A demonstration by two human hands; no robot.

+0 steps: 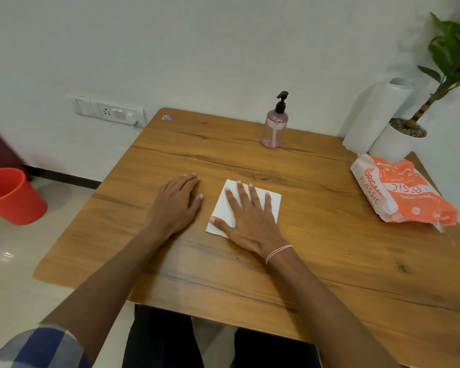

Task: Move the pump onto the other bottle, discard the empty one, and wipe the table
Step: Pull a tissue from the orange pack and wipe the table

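Right hand [250, 224] flat, fingers spread, pressing tissue [272, 205] mid-table [329, 261] for wiping. Left hand [177, 203] flat, empty, bracing beside it. 1 bottle [274, 130], pump [281, 102] fitted, parked at far edge.

orange tissue pack [401, 189] printed "ORIGAMI KLASSIC"

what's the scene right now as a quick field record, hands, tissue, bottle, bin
left hand: flat on the table, palm down, holding nothing
right hand: flat on the tissue, fingers spread
tissue: folded white sheet, mid table
pump bottle: upright at far edge, black pump on, a little pink liquid
red bin: on the floor, left of table
second bottle: not visible
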